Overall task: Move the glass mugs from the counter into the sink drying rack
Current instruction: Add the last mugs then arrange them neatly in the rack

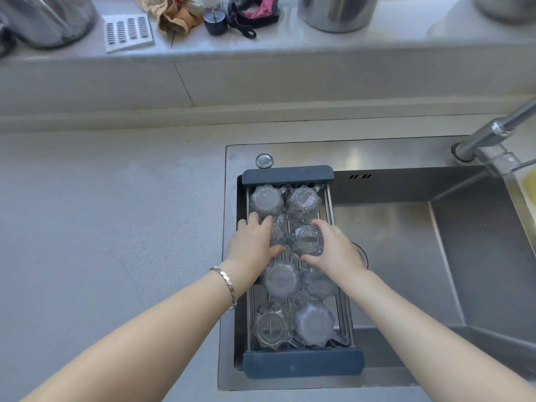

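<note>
across the left end of the steel sink (478, 256) sits a drying rack (303, 367) with dark blue end bars and metal rods between them. it holds glass mugs turned upside down, bases up, packed in two columns. at the far end stand two mugs side by side, the far left mug (266, 200) and the far right mug (304, 203), the latter with a small label on its base. nearer the camera are a mid left mug (281, 278) and a mid right mug (319, 282), then at the near end a near left mug (271, 327) and a near right mug (314, 323).

in the second row the right hand (333, 250) curls its fingers and thumb around the side of an inverted mug (306, 240), gripping it. the left hand (255, 242) lies over the spot beside it, fingers spread and loosely bent; glass (278, 233) shows between the two hands, though whether the left hand grips it i cannot tell. a bracelet (226, 282) circles the left wrist.

left of the sink the grey counter (101, 227) carries no mugs within view. a faucet (493, 134) reaches in from the right. on the raised ledge (290, 44) behind lie a grater plate (127, 31), crumpled cloths (174, 15) and metal pots (339, 11).
</note>
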A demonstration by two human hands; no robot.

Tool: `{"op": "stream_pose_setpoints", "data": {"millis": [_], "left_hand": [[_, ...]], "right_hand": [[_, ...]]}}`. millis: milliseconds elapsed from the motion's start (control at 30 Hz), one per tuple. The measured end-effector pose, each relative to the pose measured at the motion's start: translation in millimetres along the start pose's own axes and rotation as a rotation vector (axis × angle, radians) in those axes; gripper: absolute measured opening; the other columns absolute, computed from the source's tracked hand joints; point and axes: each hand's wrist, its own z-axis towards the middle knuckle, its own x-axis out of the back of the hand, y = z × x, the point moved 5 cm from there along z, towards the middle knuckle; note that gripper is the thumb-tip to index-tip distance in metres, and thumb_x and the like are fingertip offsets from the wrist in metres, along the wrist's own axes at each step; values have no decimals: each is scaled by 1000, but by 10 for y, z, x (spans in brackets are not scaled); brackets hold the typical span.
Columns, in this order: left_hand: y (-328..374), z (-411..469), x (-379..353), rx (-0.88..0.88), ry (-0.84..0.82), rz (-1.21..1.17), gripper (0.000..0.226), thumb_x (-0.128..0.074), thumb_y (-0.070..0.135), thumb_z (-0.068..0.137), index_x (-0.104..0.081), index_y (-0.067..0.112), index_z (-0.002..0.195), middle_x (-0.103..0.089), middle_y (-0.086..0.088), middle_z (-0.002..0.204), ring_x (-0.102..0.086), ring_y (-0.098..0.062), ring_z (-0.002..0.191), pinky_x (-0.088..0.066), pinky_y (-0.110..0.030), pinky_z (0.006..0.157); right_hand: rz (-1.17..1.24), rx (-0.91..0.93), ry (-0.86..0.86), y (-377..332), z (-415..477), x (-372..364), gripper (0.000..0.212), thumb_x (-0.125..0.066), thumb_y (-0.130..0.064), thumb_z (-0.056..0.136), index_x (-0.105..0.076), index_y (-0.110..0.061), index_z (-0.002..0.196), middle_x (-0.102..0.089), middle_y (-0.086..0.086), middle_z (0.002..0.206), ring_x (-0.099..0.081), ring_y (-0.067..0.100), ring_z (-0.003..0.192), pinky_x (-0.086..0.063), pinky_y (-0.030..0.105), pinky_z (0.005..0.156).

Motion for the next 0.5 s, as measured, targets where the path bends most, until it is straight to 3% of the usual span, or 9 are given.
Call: {"op": "stream_pose_setpoints", "data": {"millis": [233,333,500], "left_hand": [[-66,-46,-36,-39,1,-9,78,-66,30,85,-19,21,147,-39,-8,137,-46,-28,117,-49,-38,89],[-59,-41,-35,-35,-6,-10,77,-66,29,86,-20,21,147,-38,-8,138,-45,-29,118,-49,-38,90],[-42,-10,-18,-46,-21,4,76,-67,27,85,-22,21,146,-38,-9,138,-45,-30,119,-49,-38,91]], "right_hand": [[-155,137,-87,-177,109,179,73,-76,-25,70,-41,-22,134,-52,5,134,-48,23,122,-40,32,97],[-279,229,-79,-315,70,299,71,-74,-26,68,-43,-26,132,-55,3,128,-53,25,115,-43,31,91],[-477,416,-145,-450,9,381,69,-69,-11,70,-44,-33,131,-53,-4,128,-56,23,111,-47,32,85]]}}
